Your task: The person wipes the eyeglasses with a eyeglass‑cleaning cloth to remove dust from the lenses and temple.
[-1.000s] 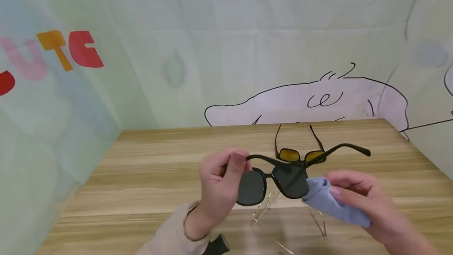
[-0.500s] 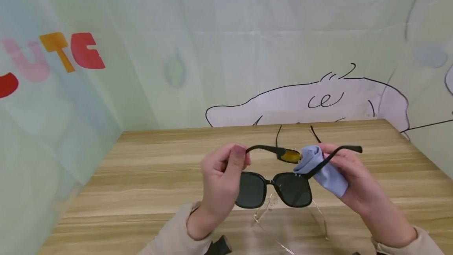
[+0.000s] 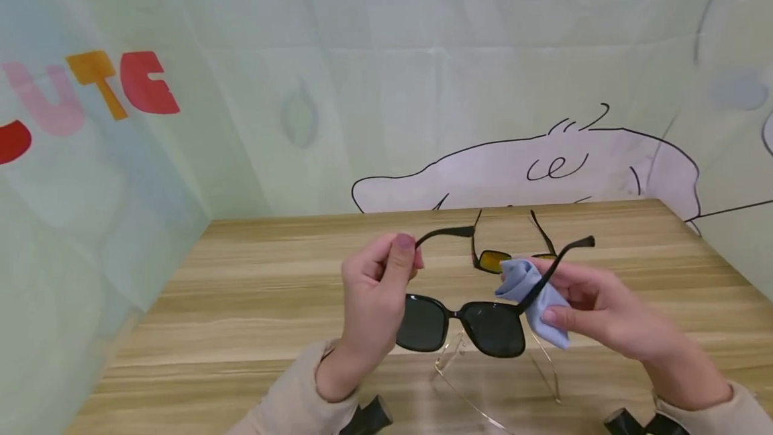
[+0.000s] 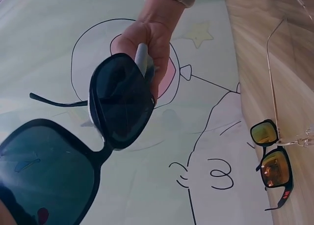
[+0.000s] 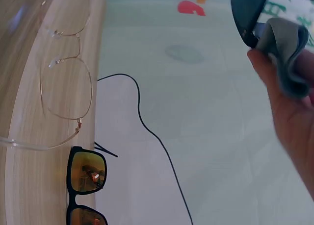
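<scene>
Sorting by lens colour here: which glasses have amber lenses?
The black-framed pair lying farthest back on the table; the held sunglasses have dark lenses, the gold-wire glasses clear ones.

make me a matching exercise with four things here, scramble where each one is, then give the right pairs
1. dark-lensed sunglasses
2. blue cloth
3. yellow-lensed sunglasses
4. gold-framed glasses

A. on the table, toward its far edge
B. gripped in the right hand
C. on the table, nearer the head camera
D. held by one temple in the left hand

Pairs: 1-D, 2-B, 3-A, 4-C
</scene>
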Demonstrator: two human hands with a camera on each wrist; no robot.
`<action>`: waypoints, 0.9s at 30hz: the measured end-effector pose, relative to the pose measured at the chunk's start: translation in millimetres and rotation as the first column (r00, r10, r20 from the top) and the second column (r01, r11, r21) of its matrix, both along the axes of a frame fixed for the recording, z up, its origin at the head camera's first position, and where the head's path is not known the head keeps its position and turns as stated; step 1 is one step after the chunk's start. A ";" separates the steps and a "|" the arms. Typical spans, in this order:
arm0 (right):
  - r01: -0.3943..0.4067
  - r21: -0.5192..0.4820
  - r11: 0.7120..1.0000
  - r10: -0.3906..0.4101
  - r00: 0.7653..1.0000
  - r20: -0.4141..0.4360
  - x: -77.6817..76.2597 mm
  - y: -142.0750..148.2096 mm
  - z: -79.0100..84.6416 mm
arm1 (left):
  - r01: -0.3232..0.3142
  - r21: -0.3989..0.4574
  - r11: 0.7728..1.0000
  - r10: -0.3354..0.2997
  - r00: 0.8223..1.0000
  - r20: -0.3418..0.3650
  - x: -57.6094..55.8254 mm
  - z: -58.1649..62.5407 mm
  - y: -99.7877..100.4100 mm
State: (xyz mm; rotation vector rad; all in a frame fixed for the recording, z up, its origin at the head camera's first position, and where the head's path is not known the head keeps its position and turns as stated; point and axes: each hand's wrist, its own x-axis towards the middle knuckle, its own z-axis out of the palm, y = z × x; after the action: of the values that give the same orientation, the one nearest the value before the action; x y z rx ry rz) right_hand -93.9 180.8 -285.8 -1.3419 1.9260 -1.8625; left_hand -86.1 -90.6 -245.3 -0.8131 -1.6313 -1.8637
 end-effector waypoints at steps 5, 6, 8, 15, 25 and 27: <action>0.186 0.056 0.981 -0.180 0.979 -0.099 2.7 -6.1 -0.3 | -0.003 -0.028 1.000 0.004 1.000 0.031 -0.4 -3.5 -0.3; 0.196 0.048 0.979 -0.190 0.976 -0.104 2.3 -6.7 -0.6 | -0.002 -0.033 0.999 0.003 0.999 0.033 -0.4 -3.9 -0.5; 0.206 0.035 0.978 -0.202 0.975 -0.097 1.6 -7.1 -0.9 | 0.001 -0.044 0.999 0.001 0.999 0.038 -0.4 -4.6 -0.8; 0.130 0.003 0.992 -0.129 0.987 -0.093 -2.2 -6.1 -0.2 | 0.013 -0.068 0.998 -0.009 0.998 0.067 -1.1 -5.0 -1.6; -0.014 -0.112 0.994 0.011 1.000 -0.029 -5.6 1.3 8.0 | 0.121 -0.101 0.987 -0.102 0.978 0.182 -4.2 -9.6 -4.0; -0.045 -0.144 0.989 0.039 0.998 -0.042 -6.3 3.1 8.8 | 0.132 -0.114 0.985 -0.107 0.974 0.201 -4.4 -11.4 -4.4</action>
State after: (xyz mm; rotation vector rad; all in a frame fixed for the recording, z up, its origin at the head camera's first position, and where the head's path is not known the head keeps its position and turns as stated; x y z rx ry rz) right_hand -100.2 183.8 -277.0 -1.4587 1.7955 -2.0038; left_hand -90.5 -95.0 -256.6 -0.8192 -1.8744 -1.9924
